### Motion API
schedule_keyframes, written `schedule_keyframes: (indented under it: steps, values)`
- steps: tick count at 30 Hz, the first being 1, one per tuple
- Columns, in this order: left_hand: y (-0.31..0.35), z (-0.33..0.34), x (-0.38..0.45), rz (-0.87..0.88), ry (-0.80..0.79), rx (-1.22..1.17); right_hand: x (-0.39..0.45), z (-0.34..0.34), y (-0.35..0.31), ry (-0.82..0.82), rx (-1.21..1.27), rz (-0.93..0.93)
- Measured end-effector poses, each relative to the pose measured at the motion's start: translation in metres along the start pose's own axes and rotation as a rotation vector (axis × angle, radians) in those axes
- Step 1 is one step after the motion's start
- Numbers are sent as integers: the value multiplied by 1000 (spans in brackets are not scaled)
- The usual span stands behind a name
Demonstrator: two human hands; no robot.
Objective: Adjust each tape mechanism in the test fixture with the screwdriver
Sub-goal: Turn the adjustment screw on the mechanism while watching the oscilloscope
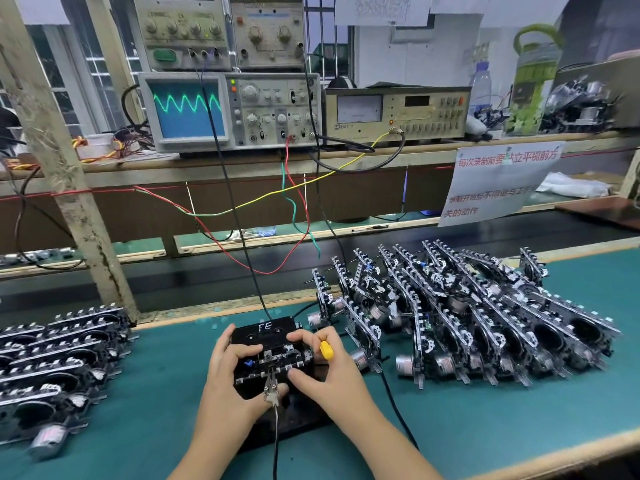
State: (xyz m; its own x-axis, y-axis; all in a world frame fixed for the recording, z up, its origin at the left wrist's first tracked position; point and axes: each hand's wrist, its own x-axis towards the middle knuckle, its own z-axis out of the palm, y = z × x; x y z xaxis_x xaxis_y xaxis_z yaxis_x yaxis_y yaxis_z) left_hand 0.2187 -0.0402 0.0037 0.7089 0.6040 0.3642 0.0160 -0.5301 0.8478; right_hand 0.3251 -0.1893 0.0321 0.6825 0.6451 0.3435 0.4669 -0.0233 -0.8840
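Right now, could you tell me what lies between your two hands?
In the head view, the tape mechanism in the test fixture sits between the left hand and right hand.

Black tape mechanism (273,358) sits flat in the test fixture (294,420) on green bench, cassette marked "FE" on top. Screwdriver (326,350) (only its yellow handle shows) just right of it.

Both forearms are bare; the left hand (231,372) and right hand (337,370) wear no gloves, rings or watch.
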Motion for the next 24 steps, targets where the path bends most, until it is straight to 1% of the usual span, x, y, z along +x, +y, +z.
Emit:
schedule_keyframes:
  steps: [2,7,9,11,13,16,18,19,20,21,24]
  values:
    - [1,-5,1,-9,-29,9,1,1,0,9,5,2]
    - [5,-34,5,32,-229,34,5,4,2,35,-21,-6]
    - [10,-38,11,8,-222,54,4,3,2,16,-45,-13]
    - [20,-35,23,39,-163,165,4,1,0,-27,-94,-16]
    - [34,-31,37,44,-168,322,3,0,-3,-62,-182,-19]
    - [53,-33,59,-54,-282,529,1,2,-7,-31,-272,-48]
    - [60,-36,70,-78,-359,571,0,3,-9,3,-276,-64]
    - [60,-38,74,-91,-369,558,0,3,-9,14,-280,-69]
    - [59,-38,76,-103,-346,520,-1,3,-10,19,-282,-70]
    - [56,-37,78,-109,-291,460,-1,3,-10,22,-278,-65]
    - [37,-32,77,-132,-58,174,-2,4,-7,27,-259,-51]
